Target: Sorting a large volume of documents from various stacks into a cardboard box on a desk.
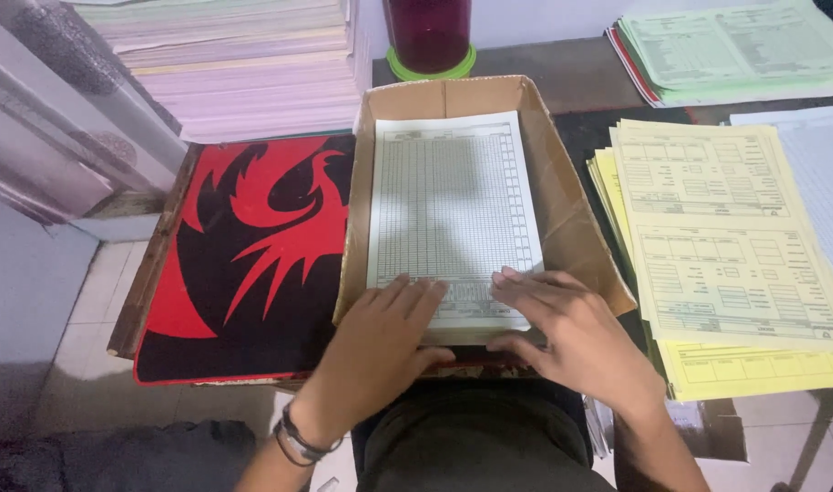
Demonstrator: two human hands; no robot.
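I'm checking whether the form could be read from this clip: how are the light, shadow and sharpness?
Head view: dim, even light; a soft shadow falls across the white form in the cardboard box; both hands look slightly blurred; the form's print is too small to read.

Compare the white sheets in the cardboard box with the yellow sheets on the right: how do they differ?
The white sheets lie inside the cardboard box; the yellow sheets lie loose on the desk. The white sheets carry one fine grid; the yellow sheets show two boxed forms, one above the other. The left hand and right hand rest on the white sheets' near edge; the yellow sheets are untouched and fanned. Both are stacked printed forms.
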